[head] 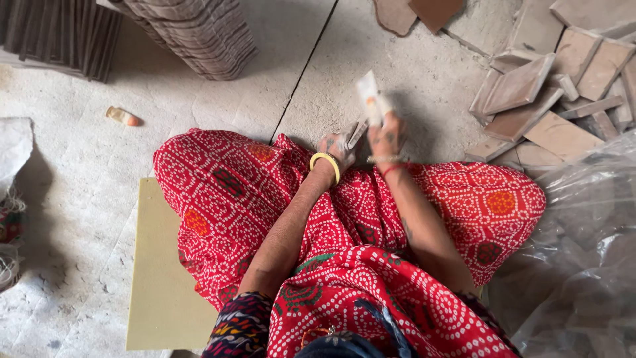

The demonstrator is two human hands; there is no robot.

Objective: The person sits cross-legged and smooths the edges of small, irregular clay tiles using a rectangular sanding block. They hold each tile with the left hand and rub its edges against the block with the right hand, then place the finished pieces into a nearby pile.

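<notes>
I sit on a dusty concrete floor with a red patterned cloth (232, 192) over my knees. My right hand (386, 138) is raised in front of me and grips a small white packet (369, 98). My left hand (339, 147), with a yellow bangle (324, 162) on its wrist, is just left of it and pinches a small grey flat piece (356, 132) at the packet's lower end. Both hands are dusty and nearly touch.
A heap of brown tiles (536, 106) lies at the right, with clear plastic sheeting (583, 252) below it. Stacked tiles (199, 33) stand at the top left. A pale yellow board (159, 285) lies under me. A small orange-tipped object (123, 117) rests on the floor.
</notes>
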